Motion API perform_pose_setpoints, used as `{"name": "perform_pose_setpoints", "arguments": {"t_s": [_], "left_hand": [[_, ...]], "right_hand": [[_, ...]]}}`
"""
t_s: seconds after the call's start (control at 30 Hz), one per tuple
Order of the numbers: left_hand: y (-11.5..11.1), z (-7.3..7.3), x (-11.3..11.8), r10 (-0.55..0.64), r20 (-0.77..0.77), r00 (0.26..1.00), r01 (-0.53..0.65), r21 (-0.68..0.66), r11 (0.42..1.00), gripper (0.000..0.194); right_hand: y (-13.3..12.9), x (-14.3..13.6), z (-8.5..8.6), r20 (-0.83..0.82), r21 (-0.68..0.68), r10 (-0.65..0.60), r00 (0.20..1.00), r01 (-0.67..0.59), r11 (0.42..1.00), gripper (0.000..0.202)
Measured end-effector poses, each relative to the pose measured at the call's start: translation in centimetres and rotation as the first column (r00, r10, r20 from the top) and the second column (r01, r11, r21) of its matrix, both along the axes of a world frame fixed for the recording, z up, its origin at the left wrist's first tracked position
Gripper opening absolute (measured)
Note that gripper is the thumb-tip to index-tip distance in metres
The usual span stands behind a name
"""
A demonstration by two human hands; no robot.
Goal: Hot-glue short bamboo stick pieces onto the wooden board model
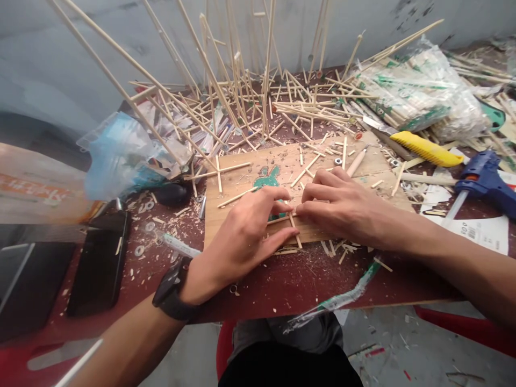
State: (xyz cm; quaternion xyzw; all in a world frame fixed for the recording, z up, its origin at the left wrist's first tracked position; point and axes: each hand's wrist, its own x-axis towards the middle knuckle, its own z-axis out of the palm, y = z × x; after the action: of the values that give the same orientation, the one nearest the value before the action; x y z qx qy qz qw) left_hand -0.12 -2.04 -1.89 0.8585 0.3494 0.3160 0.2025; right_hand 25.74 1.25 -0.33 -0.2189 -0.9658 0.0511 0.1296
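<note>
My left hand (252, 223), with a dark watch on its wrist, curls its thumb and fingers around a short thin wooden stick (297, 236) on the wooden board (242, 169). Another thin stick (278, 221) crosses it. At the crossing, the fingertips of my right hand (338, 207) are pinched together on the sticks; the exact contact is partly hidden. Under my left fingers a green rabbit-like print (268, 178) shows on the board. To the left lie two sticks joined as a cross (219, 173) and a single loose stick (237, 197).
Tall stick frames (209, 70) stand behind the board. On the right are a yellow utility knife (425, 148), a blue glue gun (486, 180) and bagged sticks (419, 91). A black phone (99, 263) lies left. A plastic wrapper (342, 298) hangs over the front edge.
</note>
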Motion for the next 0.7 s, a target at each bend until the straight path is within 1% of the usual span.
{"name": "perform_pose_setpoints", "arguments": {"t_s": [0.2, 0.33, 0.47, 0.57, 0.7], "left_hand": [[-0.1, -0.1, 0.1, 0.023, 0.011, 1.0, -0.022, -0.032, 0.999, 0.044], [-0.1, 0.0, 0.0, 0.019, 0.02, 1.0, -0.018, -0.04, 0.999, 0.044], [0.1, 0.1, -0.4, 0.01, 0.035, 0.999, -0.009, -0.009, 1.0, 0.045], [0.3, 0.1, -0.5, 0.04, 0.017, 0.999, -0.04, -0.009, 0.999, 0.044], [0.2, -0.2, -0.4, 0.027, 0.022, 0.999, -0.027, -0.036, 0.999, 0.036]], "right_hand": [[0.0, 0.1, 0.0, -0.002, 0.003, 0.016, 1.0, -0.016, 1.0, 0.027], [0.1, 0.0, -0.8, -0.05, 0.035, 0.009, 0.999, -0.007, 0.999, 0.026], [0.1, 0.0, -1.6, -0.102, 0.093, -0.003, 0.995, 0.012, 0.996, 0.028], [0.1, -0.1, -1.7, -0.061, 0.102, -0.014, 0.998, 0.021, 0.995, 0.026], [0.1, -0.2, -1.7, -0.032, 0.133, -0.036, 0.999, 0.04, 0.99, 0.023]]}}
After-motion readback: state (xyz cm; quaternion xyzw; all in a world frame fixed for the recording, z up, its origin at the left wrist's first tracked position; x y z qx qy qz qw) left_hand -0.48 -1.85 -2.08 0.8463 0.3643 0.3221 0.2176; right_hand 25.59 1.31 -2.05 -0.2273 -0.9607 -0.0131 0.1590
